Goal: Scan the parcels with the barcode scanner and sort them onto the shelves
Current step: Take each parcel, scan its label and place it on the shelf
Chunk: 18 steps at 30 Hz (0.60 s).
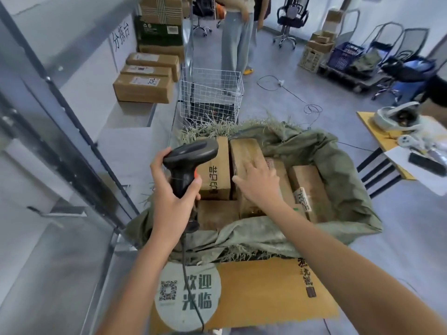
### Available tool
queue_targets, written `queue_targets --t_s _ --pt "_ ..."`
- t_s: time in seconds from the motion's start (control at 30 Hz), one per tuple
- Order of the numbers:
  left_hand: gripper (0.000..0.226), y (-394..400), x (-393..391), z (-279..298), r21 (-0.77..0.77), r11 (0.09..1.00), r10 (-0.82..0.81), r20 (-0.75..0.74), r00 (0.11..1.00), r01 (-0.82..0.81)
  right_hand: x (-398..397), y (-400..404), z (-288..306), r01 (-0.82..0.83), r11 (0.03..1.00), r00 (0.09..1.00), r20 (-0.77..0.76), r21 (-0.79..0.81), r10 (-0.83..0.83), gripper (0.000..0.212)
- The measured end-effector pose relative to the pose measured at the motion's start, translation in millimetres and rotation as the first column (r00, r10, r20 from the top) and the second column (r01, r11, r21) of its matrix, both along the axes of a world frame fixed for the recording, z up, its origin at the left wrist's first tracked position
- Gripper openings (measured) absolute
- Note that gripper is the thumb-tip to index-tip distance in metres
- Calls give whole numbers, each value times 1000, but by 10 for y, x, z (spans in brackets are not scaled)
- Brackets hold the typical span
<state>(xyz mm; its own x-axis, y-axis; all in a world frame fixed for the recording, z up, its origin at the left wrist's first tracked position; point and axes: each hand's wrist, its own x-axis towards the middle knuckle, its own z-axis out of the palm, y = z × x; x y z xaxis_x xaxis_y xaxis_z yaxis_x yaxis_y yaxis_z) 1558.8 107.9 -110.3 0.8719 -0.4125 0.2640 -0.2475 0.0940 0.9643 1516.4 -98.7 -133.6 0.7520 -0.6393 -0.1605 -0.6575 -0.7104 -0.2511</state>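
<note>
Just under right-hand fingers [254, 165]: parcel [244, 151]

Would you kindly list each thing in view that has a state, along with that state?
left hand: grips the barcode scanner's handle.
barcode scanner: held upright, head aimed toward the parcels.
right hand: fingers spread flat on the tall parcel.
tall parcel: closed, standing in the sack.
green sack: open, rim rolled down, holding several parcels.
wire basket: upright on the floor.
</note>
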Motion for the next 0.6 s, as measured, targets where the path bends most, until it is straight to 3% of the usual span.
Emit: queue_targets --t_s 0.23,0.4,0.6 --pt "65 -99 104 -134 -24 1000 15 -49 999 -16 -82 -165 -207 -52 995 998 -42 -90 49 69" --pt "64 -165 162 -180 -36 999 16 -75 997 -19 -1 -95 -337 20 999 998 53 -45 -18 69" --pt "65 -206 163 -186 -16 1000 4 -90 996 -5 17 -24 -408 32 997 999 28 -74 -30 71"
